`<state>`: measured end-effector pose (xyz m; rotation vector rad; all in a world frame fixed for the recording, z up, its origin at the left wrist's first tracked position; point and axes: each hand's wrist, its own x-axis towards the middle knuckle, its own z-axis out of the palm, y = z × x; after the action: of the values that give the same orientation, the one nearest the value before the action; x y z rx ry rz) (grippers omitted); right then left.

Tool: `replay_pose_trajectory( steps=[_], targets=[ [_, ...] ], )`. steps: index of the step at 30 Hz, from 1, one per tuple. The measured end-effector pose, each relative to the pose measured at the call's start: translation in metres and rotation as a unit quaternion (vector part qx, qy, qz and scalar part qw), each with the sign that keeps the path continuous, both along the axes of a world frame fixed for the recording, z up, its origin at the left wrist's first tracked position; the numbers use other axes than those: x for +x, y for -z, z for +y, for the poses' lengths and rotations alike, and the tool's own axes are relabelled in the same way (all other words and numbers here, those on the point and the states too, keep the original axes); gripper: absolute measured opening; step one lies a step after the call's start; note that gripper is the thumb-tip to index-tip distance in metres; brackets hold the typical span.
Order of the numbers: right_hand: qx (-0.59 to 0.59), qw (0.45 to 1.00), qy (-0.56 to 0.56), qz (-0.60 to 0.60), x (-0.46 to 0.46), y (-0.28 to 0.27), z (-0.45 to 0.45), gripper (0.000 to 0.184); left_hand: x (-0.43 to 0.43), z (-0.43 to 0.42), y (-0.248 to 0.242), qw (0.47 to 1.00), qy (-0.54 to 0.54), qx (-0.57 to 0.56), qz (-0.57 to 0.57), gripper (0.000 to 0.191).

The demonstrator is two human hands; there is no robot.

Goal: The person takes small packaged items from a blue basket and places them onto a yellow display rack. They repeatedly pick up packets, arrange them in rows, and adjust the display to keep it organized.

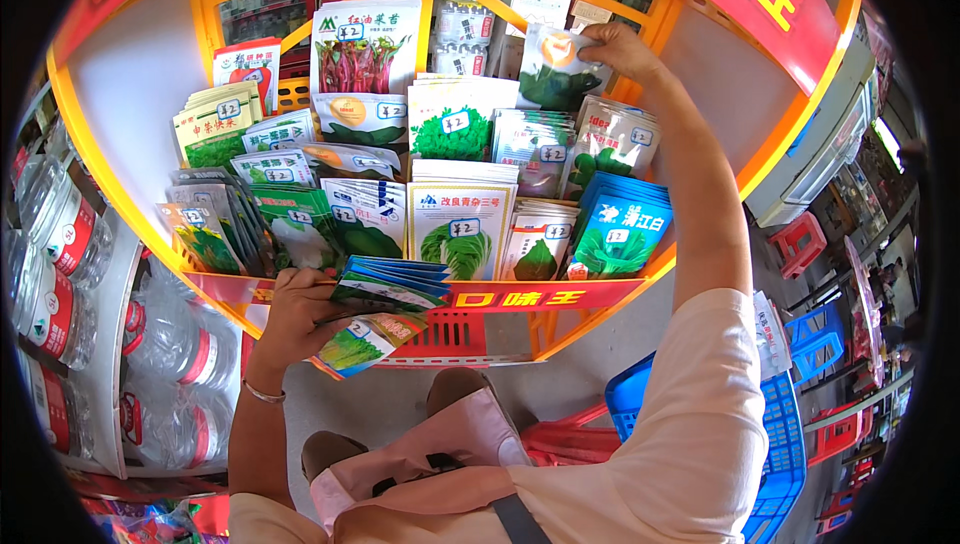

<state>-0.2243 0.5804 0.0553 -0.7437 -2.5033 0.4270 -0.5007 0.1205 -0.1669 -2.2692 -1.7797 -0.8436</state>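
My left hand grips a fanned bunch of seed packets at the front rail of an orange display rack. The lowest of that bunch, a green-leaf packet, hangs tilted downward. At the back right, the fingers of my right hand pinch the top corner of a silvery seed packet with a dark green vegetable on it. Below that packet stand a stack of glossy leaf packets and a stack of blue packets. White cabbage packets stand upright at the front centre.
A red printed strip runs along the rack's front edge. Large plastic water bottles fill shelves at left. On the right are a blue plastic basket, a blue stool and a red stool. Behind the rack are bottle shelves.
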Motion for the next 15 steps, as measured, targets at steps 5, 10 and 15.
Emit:
replay_pose_trajectory(
  steps=[5,10,15],
  targets=[
    [-0.012,0.997,0.053,-0.057,0.000,0.023,-0.005,0.034,-0.001,-0.001,-0.002,1.000,0.000,-0.001,0.003,0.022],
    [0.100,0.991,0.045,-0.071,0.001,0.022,0.002,0.042,0.000,-0.001,-0.002,1.000,-0.003,-0.007,0.008,0.022],
    [0.069,0.989,0.068,-0.109,0.003,0.012,0.009,0.042,0.002,-0.002,-0.002,1.000,-0.003,-0.005,0.004,0.021]
  ],
)
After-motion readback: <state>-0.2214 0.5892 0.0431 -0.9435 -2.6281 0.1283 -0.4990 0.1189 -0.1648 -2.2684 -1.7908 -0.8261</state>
